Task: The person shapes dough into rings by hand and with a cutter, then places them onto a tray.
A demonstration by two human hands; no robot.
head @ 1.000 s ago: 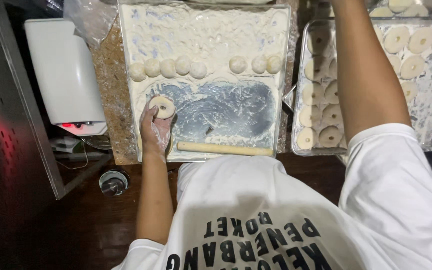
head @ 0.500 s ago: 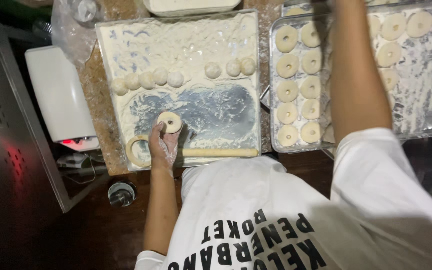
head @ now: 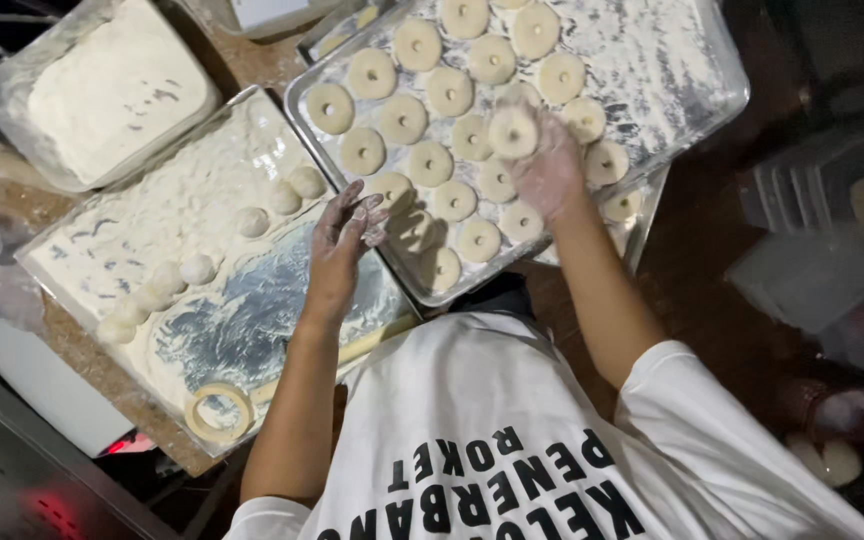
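**Floured hands over trays of dough rings**

Nearest, a ring cutter (head: 219, 411) lies on the floured work tray (head: 102, 240). Above it the left hand (head: 342, 235) hovers empty, fingers spread loosely (dusted white), beside a row of dough balls (head: 252, 221). Farther off, the right hand (head: 549, 165) grips a dough ring (head: 512, 132) in its fingertips over the metal tray (head: 697, 85), among other rings. A flour tub (head: 112, 85) sits far left.

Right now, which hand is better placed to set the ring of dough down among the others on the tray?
The right hand: it holds the dough ring directly above the metal tray. The left hand is empty, near the tray's edge.
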